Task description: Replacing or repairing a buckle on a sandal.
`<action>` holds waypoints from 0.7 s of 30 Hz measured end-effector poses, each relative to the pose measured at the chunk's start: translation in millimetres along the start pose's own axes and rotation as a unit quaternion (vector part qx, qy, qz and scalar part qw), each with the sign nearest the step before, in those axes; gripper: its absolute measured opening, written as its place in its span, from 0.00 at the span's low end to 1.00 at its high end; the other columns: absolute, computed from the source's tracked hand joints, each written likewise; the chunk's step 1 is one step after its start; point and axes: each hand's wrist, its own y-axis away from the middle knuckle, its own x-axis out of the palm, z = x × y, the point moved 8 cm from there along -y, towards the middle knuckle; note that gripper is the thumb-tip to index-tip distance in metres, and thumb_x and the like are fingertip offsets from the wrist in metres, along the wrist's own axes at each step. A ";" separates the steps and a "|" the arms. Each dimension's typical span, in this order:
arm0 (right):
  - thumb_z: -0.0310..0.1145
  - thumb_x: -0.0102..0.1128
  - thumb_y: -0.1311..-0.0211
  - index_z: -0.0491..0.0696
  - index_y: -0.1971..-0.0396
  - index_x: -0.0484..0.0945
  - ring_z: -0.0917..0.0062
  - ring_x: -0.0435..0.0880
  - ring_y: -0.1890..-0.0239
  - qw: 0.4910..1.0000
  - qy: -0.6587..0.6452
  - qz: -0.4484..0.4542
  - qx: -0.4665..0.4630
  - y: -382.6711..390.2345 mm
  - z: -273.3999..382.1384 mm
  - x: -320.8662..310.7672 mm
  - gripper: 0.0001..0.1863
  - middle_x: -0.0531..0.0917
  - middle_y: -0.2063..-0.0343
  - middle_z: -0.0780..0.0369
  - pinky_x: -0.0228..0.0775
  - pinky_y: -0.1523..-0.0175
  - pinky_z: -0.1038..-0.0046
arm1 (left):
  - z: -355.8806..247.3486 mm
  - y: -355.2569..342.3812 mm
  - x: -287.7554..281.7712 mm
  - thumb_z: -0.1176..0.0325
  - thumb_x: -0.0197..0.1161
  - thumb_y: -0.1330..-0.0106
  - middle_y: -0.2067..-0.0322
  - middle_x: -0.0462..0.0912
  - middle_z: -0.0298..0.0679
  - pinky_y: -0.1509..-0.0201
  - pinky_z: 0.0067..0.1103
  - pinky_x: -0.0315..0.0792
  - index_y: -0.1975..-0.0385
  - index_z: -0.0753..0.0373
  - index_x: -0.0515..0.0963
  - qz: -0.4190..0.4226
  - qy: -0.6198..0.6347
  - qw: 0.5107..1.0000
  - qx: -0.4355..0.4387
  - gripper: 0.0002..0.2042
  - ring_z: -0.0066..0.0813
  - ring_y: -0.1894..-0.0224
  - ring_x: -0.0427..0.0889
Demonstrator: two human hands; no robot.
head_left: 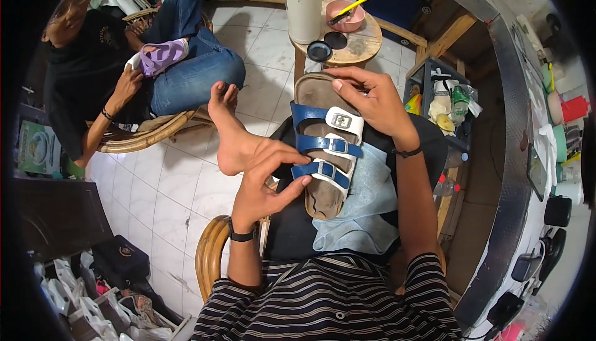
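A sandal [324, 200] with a brown footbed and three blue and white buckled straps lies lengthwise over my lap. My right hand [377, 103] grips its far end, thumb on the footbed and fingers at the edge. At the nearest strap, my left hand [256, 187] has its fingers and thumb closed on the blue left side of the strap. Beneath the sandal a light blue cloth [366, 210] is spread over dark fabric on my lap.
A round wooden stool [363, 46] ahead bears a white bottle [303, 9], a pink bowl [346, 18] with a yellow-handled brush, and small black dishes. At left, a seated person holds a purple sandal [162, 56]. A crate [444, 102] of supplies stands at right.
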 end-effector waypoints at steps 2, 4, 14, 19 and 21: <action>0.35 0.65 0.29 0.43 0.47 0.85 0.89 0.79 0.67 1.000 -0.010 0.013 0.004 -2.1 -1.5 0.4 0.16 0.89 0.67 0.64 0.74 0.61 0.81 | 8.5 9.5 6.0 0.72 0.77 0.43 0.58 0.83 0.40 0.45 0.26 0.73 0.51 0.68 0.81 0.052 0.072 0.996 -0.029 0.20 0.33 0.54 0.80; 0.35 0.65 0.29 0.43 0.47 0.85 0.87 0.80 0.65 0.999 -0.015 0.033 -0.008 -4.8 -2.5 3.8 0.16 0.89 0.65 0.64 0.75 0.58 0.80 | 20.4 16.4 11.0 0.72 0.77 0.41 0.59 0.85 0.40 0.46 0.26 0.74 0.48 0.68 0.81 0.020 0.161 0.978 -0.134 0.21 0.31 0.52 0.80; 0.37 0.65 0.28 0.44 0.47 0.85 0.87 0.79 0.66 0.999 0.006 0.039 -0.008 -0.8 -13.6 11.7 0.16 0.89 0.65 0.62 0.74 0.61 0.80 | -6.9 0.6 22.9 0.59 0.82 0.50 0.63 0.88 0.30 0.48 0.28 0.61 0.51 0.57 0.86 0.091 -0.042 0.993 -0.065 0.24 0.31 0.56 0.73; 0.36 0.64 0.28 0.44 0.46 0.85 0.89 0.77 0.68 0.998 -0.003 0.065 0.009 0.2 -9.2 14.7 0.16 0.89 0.67 0.63 0.72 0.63 0.81 | 3.4 4.1 28.7 0.57 0.84 0.54 0.67 0.84 0.27 0.46 0.26 0.60 0.58 0.55 0.89 0.074 0.088 0.983 -0.146 0.22 0.27 0.57 0.72; 0.36 0.64 0.28 0.44 0.46 0.85 0.89 0.75 0.69 0.998 -0.006 0.068 0.001 0.7 -10.3 15.5 0.16 0.88 0.68 0.65 0.70 0.64 0.81 | 9.0 8.8 31.1 0.57 0.85 0.57 0.68 0.83 0.27 0.47 0.26 0.61 0.58 0.54 0.89 0.087 0.096 0.981 -0.145 0.23 0.26 0.57 0.72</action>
